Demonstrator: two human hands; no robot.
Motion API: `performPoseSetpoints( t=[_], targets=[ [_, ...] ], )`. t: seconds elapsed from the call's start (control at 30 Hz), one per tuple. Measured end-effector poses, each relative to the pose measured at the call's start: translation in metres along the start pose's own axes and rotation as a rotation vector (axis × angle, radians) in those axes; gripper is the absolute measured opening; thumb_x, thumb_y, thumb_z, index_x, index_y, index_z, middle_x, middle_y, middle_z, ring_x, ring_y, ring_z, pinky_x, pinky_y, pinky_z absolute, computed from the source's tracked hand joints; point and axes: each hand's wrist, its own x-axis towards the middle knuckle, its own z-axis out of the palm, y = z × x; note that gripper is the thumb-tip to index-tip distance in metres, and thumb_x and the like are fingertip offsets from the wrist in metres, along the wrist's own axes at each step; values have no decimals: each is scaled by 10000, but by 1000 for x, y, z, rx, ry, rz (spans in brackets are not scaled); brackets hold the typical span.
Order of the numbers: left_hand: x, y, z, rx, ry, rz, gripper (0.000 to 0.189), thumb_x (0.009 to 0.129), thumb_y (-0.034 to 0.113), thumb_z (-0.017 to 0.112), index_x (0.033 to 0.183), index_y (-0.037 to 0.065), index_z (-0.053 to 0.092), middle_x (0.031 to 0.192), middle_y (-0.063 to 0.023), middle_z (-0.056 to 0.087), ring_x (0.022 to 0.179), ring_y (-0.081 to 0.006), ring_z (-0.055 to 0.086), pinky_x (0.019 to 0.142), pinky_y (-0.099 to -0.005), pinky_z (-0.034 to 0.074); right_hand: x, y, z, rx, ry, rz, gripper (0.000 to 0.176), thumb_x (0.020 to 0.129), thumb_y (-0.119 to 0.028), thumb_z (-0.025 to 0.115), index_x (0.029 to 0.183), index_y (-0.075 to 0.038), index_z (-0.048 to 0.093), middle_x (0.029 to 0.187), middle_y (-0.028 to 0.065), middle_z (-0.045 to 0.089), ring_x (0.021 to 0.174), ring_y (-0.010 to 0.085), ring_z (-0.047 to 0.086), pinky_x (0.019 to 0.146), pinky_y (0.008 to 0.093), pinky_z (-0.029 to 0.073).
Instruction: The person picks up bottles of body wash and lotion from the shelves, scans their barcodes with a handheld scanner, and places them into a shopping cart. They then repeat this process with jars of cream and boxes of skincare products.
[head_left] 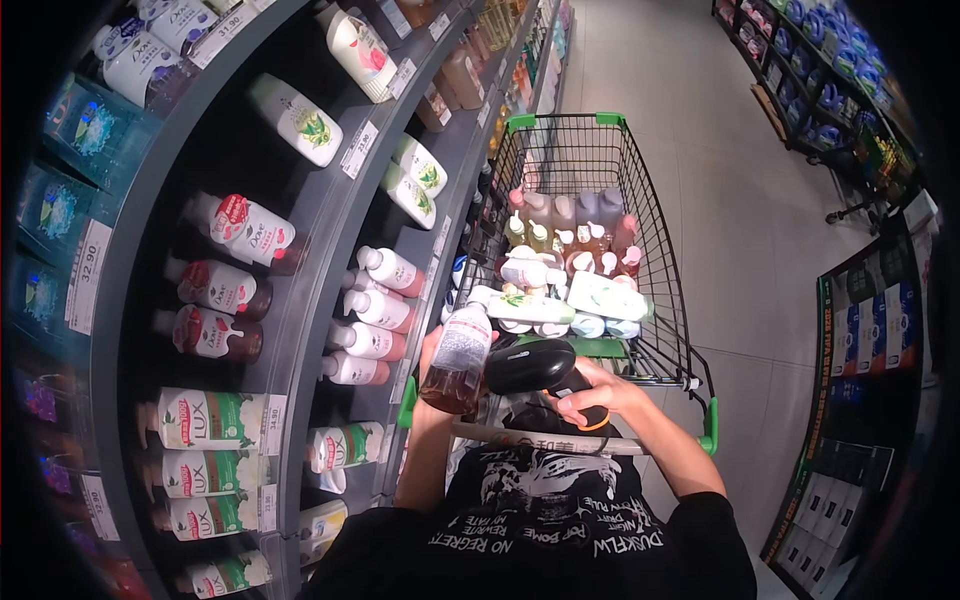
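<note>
My left hand [434, 352] is wrapped round a pump bottle of body wash [462, 345] with a dark reddish lower part and a printed back label; the bottle hides most of its fingers. In my right hand [603, 392] is a black handheld barcode scanner [528, 366], its head close to the bottle's right side. Both hands are above the handle [625, 446] of a shopping cart [655, 225]. Inside the cart stand several pump bottles [563, 212], and white bottles with green print [608, 297] lie nearer me.
On the left, a grey shelf [318, 235] carries red-labelled Dove bottles [222, 287], Lux pouches [205, 420] and white pump bottles [385, 310], with price tags along its edges. The tiled aisle floor [730, 210] runs ahead. Display racks [850, 360] line the right side.
</note>
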Motion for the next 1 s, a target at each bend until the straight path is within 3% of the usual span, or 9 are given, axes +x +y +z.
performPoseSetpoints(
  t=[0.07, 0.17, 0.3, 0.6, 0.67, 0.7, 0.8, 0.9, 1.0],
  targets=[
    [8, 6, 0, -32, -99, -61, 589, 951, 470, 376, 1324, 28, 482, 1184, -274, 600, 875, -327, 676, 763, -445, 584, -1, -4, 3, -13, 12, -24, 281, 810, -114, 668, 1008, 17, 516, 627, 31, 515, 487, 102, 508, 458, 263, 432],
    [12, 6, 1, 82, 10, -8, 564, 959, 446, 377, 1309, 18, 490, 1182, -271, 601, 872, -319, 673, 750, -430, 585, -1, -8, 5, -34, 15, -36, 307, 818, -119, 658, 1044, 20, 503, 615, 23, 513, 486, 102, 511, 468, 257, 433],
    [18, 12, 7, -30, 53, -174, 576, 873, 406, 561, 1249, -24, 488, 1103, -230, 614, 1013, -363, 626, 907, -498, 521, 0, -10, 0, -84, -20, -6, 336, 797, -121, 659, 1050, 39, 507, 641, 53, 548, 507, 124, 540, 496, 272, 446],
    [92, 26, 43, 337, -67, -255, 507, 831, 175, 651, 1251, -45, 470, 1123, -196, 614, 1031, -326, 625, 917, -487, 516, -1, -2, -8, -59, 7, -24, 317, 875, -169, 674, 1083, 20, 526, 607, 32, 540, 532, 116, 551, 518, 267, 434],
    [121, 22, 46, 764, 91, -172, 485, 807, 107, 677, 1233, -35, 493, 1107, -156, 625, 1023, -283, 630, 877, -435, 538, 0, -2, -9, -76, 20, 4, 293, 876, -184, 677, 1035, 17, 535, 613, 24, 541, 539, 107, 550, 516, 266, 433],
    [124, 18, 70, 887, 41, -197, 462, 792, 56, 690, 1211, -26, 515, 1100, -127, 627, 1019, -247, 631, 850, -396, 547, 1, -4, -6, -113, 41, -16, 231, 851, -192, 655, 896, -13, 517, 607, 22, 546, 494, 108, 547, 485, 248, 443],
    [194, 0, 48, 1379, -99, 126, 688, 631, 148, 806, 1214, -9, 476, 1083, -142, 636, 1002, -266, 638, 860, -383, 530, 1, -6, -9, -134, 28, -11, 199, 878, -159, 656, 951, -9, 549, 614, 4, 539, 542, 93, 551, 517, 247, 447],
    [247, -12, 76, 2006, -190, 235, 870, 487, 215, 833, 1242, 43, 438, 1059, -211, 639, 1006, -346, 635, 875, -404, 505, 0, -8, -9, -109, 71, -17, 246, 846, -209, 682, 913, -18, 542, 615, 4, 540, 539, 93, 559, 498, 244, 447],
    [296, -36, 96, 2246, -397, 301, 843, 507, 143, 838, 1248, 83, 443, 1074, -198, 661, 1020, -398, 623, 859, -443, 510, -1, -6, -13, -106, 105, -22, 326, 810, -277, 719, 894, -17, 540, 615, 10, 541, 538, 96, 564, 480, 251, 444]
  ],
)
